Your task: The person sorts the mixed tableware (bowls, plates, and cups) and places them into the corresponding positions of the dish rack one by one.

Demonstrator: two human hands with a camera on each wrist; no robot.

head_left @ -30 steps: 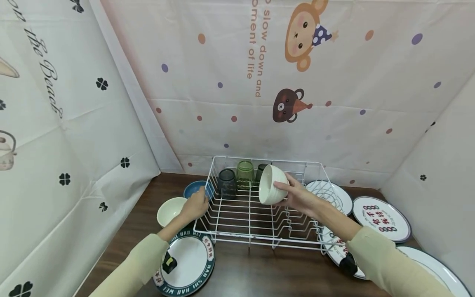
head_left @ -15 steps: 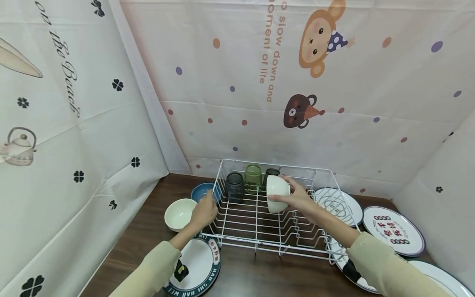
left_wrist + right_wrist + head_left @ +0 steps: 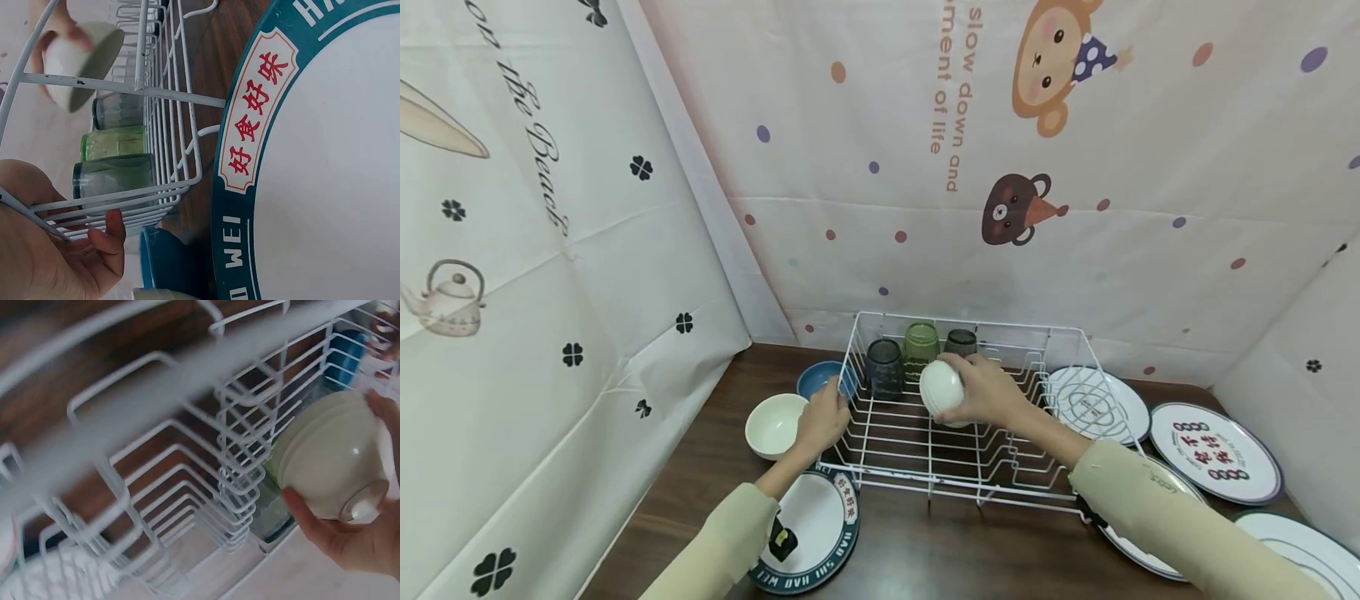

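Observation:
My right hand (image 3: 992, 392) grips a white bowl (image 3: 938, 390) from its right side, over the middle of the white wire dish rack (image 3: 917, 477). The bowl is tilted with its mouth downward, and its foot ring shows in the right wrist view. On the rack's left end, my left hand (image 3: 823, 417) holds the side wires, fingers curled round them in the left wrist view. Along the back of the rack stand a dark glass (image 3: 883, 367), a green glass (image 3: 921, 346) and another dark glass (image 3: 961, 340), partly hidden behind the right hand.
Left of the rack sit a blue bowl (image 3: 822, 377) and a cream bowl (image 3: 775, 427). A green-rimmed plate (image 3: 820, 517) lies at the front left. On the right are several white plates, including one with red lettering (image 3: 1217, 454). Printed cloth (image 3: 820, 275) hangs behind the table.
The right hand has turned the white bowl from mouth facing left to mouth downward, and brought it slightly left relative to the glasses. The left hand stays on the rack.

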